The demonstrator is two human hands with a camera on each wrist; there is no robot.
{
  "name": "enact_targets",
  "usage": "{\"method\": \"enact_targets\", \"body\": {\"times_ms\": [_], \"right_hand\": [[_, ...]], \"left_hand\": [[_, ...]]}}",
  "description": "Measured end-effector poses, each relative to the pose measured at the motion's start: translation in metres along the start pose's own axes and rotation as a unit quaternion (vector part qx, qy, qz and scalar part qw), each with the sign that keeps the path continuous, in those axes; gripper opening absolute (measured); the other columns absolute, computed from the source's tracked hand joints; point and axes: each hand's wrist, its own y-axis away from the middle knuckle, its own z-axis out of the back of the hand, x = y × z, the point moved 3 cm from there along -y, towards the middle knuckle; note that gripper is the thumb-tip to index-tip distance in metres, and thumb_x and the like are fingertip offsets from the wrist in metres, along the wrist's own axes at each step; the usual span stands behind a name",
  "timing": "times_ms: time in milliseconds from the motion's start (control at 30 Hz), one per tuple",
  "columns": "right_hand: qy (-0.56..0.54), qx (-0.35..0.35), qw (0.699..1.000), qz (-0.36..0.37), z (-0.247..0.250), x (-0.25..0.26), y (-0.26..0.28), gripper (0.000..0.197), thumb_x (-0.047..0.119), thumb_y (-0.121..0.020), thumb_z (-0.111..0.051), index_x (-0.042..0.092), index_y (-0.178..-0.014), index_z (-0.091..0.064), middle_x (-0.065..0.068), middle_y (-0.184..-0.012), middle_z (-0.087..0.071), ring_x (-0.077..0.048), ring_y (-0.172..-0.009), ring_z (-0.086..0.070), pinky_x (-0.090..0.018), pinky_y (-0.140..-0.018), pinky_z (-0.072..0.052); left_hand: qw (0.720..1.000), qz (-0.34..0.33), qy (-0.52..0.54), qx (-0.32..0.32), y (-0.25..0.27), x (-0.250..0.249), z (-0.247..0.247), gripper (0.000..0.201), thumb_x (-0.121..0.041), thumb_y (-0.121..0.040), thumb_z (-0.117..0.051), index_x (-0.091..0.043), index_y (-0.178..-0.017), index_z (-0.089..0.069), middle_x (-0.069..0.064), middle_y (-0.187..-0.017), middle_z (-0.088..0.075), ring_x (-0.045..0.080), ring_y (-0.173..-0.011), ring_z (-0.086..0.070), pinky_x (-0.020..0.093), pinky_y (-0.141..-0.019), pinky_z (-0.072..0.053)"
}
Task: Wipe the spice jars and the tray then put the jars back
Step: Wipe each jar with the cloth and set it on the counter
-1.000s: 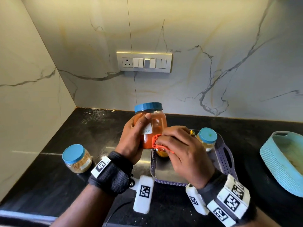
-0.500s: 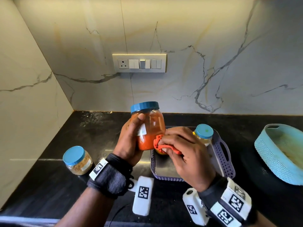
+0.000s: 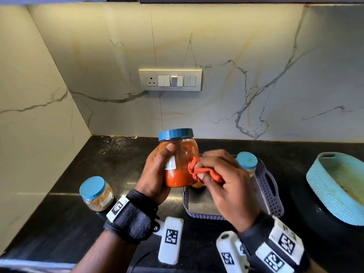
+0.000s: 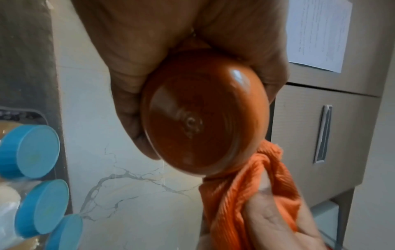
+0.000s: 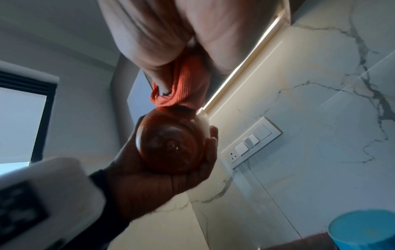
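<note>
Raised higher: smooth round jar (image 3: 181, 164), ribbed orange cloth (image 3: 204, 173) bunched against side

bright under-cabinet strip light (image 5: 241, 67) | wrist views soft | wide-angle edge bending

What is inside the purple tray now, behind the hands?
In the purple tray one jar with a blue lid stands at the back. A yellowish jar shows under the right hand, mostly covered. The rest is hidden.
</note>
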Motion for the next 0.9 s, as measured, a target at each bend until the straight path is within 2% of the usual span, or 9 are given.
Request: {"method": "enact_targets", "body": {"times_ms": [100,233,300,433,567,633,700,767,900], "right_hand": [[0.006,-0.007,1.0,0.014,-0.002,0.002,0.008,0.01,0.004,-0.089,-0.067,0.007,-0.097,-0.072,0.002,-0.103,-0.065,-0.013,-0.101,-0.063,-0.026,-0.087,-0.052],[0.015,-0.051,0.999,-0.003,0.006,-0.007,-0.017,0.007,0.005,-0.089,-0.067,0.005,-0.095,-0.071,-0.003,-0.1,-0.065,-0.013,-0.097,-0.063,-0.02,-0.088,-0.049],[0.001,-0.058,0.998,-0.033,0.01,-0.012,-0.031,0.011,0.003,-0.088,-0.068,0.007,-0.099,-0.07,-0.003,-0.1,-0.067,-0.012,-0.099,-0.065,-0.022,-0.088,-0.052],[-0.002,-0.044,0.999,-0.019,0.011,-0.009,-0.029,0.013,0.0,-0.088,-0.07,0.007,-0.099,-0.071,-0.001,-0.101,-0.067,-0.011,-0.101,-0.065,-0.024,-0.09,-0.053],[0.019,-0.029,0.999,-0.001,0.016,-0.015,-0.016,0.013,0.0,-0.088,-0.072,0.006,-0.1,-0.074,-0.001,-0.102,-0.068,-0.014,-0.102,-0.065,-0.032,-0.089,-0.055],[0.042,-0.019,0.999,-0.004,0.017,-0.021,-0.012,0.013,0.002,-0.088,-0.073,0.009,-0.099,-0.075,0.0,-0.103,-0.068,-0.014,-0.103,-0.065,-0.032,-0.09,-0.054],[0.083,0.002,0.997,-0.002,0.016,-0.028,-0.011,0.015,0.005,-0.087,-0.074,0.011,-0.1,-0.075,0.0,-0.107,-0.068,-0.014,-0.106,-0.064,-0.031,-0.093,-0.053],[0.111,0.026,0.993,0.007,0.019,-0.035,-0.011,0.018,0.005,-0.086,-0.074,0.012,-0.102,-0.075,-0.001,-0.111,-0.067,-0.015,-0.108,-0.063,-0.031,-0.095,-0.052],[0.129,0.068,0.988,0.05,0.031,-0.042,-0.015,0.017,0.006,-0.087,-0.072,0.012,-0.103,-0.075,-0.001,-0.109,-0.067,-0.018,-0.106,-0.063,-0.032,-0.093,-0.053]], "left_hand": [[1.0,0.007,-0.013,0.006,0.002,0.0,0.001,0.101,-0.059,-0.062,-0.089,-0.003,-0.139,-0.055,0.029,-0.126,-0.063,0.039,-0.107,-0.066,0.05,-0.084,-0.058],[1.0,0.005,-0.014,0.025,0.004,0.008,-0.006,0.1,-0.056,-0.066,-0.089,0.001,-0.14,-0.053,0.035,-0.135,-0.058,0.044,-0.116,-0.063,0.062,-0.096,-0.053],[1.0,0.002,-0.013,0.019,0.003,0.011,-0.01,0.105,-0.056,-0.065,-0.09,0.005,-0.14,-0.05,0.038,-0.137,-0.055,0.046,-0.118,-0.061,0.064,-0.099,-0.051],[0.999,-0.001,0.022,0.036,0.0,0.012,-0.015,0.094,-0.057,-0.067,-0.086,-0.002,-0.138,-0.058,0.032,-0.134,-0.06,0.041,-0.117,-0.063,0.057,-0.097,-0.053],[0.997,0.013,0.064,0.037,-0.006,0.021,-0.021,0.08,-0.058,-0.068,-0.083,-0.008,-0.129,-0.068,0.024,-0.125,-0.068,0.033,-0.111,-0.068,0.051,-0.093,-0.057],[0.998,0.025,0.056,0.015,-0.011,0.026,-0.023,0.068,-0.053,-0.079,-0.076,-0.005,-0.128,-0.068,0.025,-0.127,-0.067,0.033,-0.113,-0.067,0.051,-0.096,-0.054],[0.998,0.049,0.035,-0.001,-0.015,0.027,-0.027,0.041,-0.04,-0.095,-0.056,-0.01,-0.114,-0.077,0.02,-0.12,-0.073,0.029,-0.107,-0.07,0.048,-0.094,-0.056],[0.997,0.079,-0.001,0.0,-0.018,0.033,-0.03,0.042,-0.036,-0.102,-0.043,-0.017,-0.103,-0.081,0.013,-0.108,-0.076,0.025,-0.096,-0.073,0.046,-0.085,-0.059],[0.993,0.111,-0.037,-0.004,-0.023,0.043,-0.043,0.044,-0.044,-0.095,-0.058,-0.012,-0.125,-0.068,0.019,-0.115,-0.071,0.03,-0.102,-0.069,0.056,-0.085,-0.057]]}}
